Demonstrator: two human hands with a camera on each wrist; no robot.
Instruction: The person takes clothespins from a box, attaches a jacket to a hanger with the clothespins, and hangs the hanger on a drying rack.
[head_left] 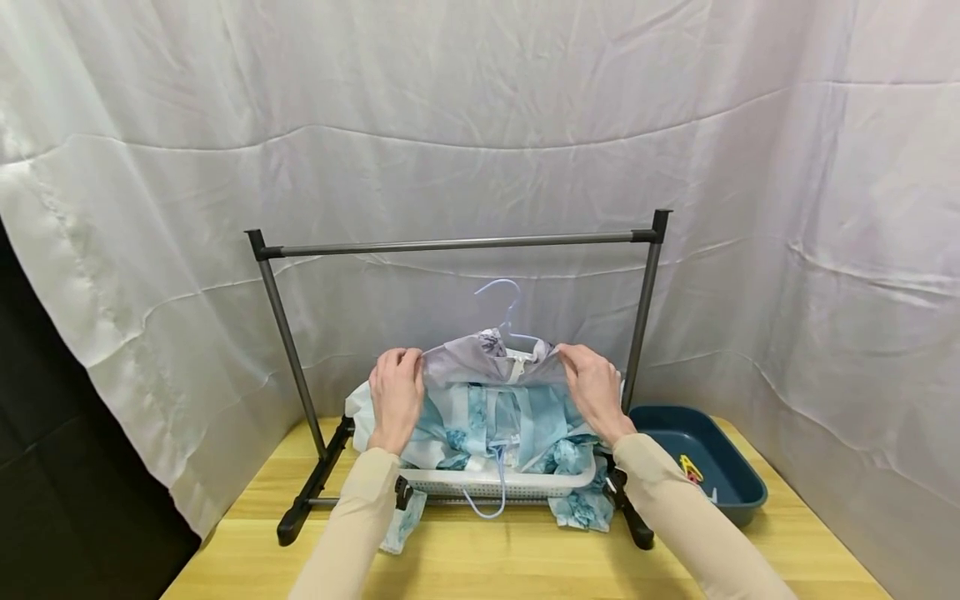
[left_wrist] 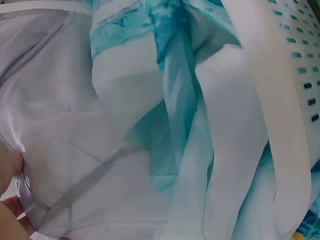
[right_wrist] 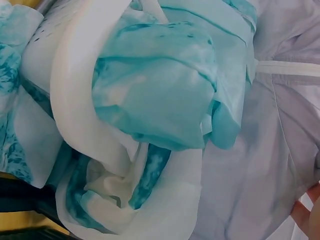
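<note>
A pale lavender zip-up garment is spread between both hands, with a light-blue hanger rising from its collar. My left hand pinches its left shoulder between thumb and fingers. At the opposite shoulder, my right hand pinches the cloth too. Just below lies a teal and white garment, bunched over a white basket; its sleeves spill past the basket's rim. A second blue hanger has its hook hanging over the basket's front. In the left wrist view, smooth lavender cloth runs beside the teal folds.
A metal garment rack with black feet stands around the basket on the wooden table. To the right sits a dark blue tub holding yellow and red clips. A pale curtain hangs behind.
</note>
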